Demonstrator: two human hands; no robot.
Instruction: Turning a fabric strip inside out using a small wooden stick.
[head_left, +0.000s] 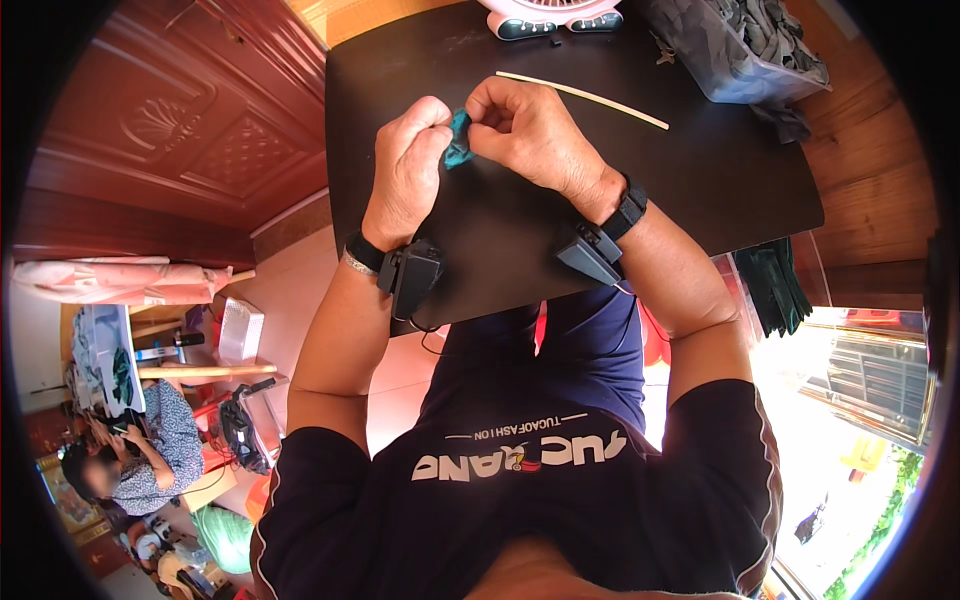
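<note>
Over the far half of the black table [480, 240], a small crumpled piece of teal fabric [458, 140] hangs between my two hands. My left hand [408, 160] is closed, pinching the left edge of the fabric. Thumb and forefinger of my right hand [530, 125] pinch its right edge. Both hands are raised close together, and the fingertips partly hide the fabric. A thin pale stick [583, 98] lies on the table just beyond my right hand.
A clear plastic bin [735, 70] full of grey fabric pieces stands at the far right. The base of a pink fan [550, 18] sits at the far edge. Dark green fabric strips [773, 288] hang beside the table on the right. Another person [150, 450] works at the left.
</note>
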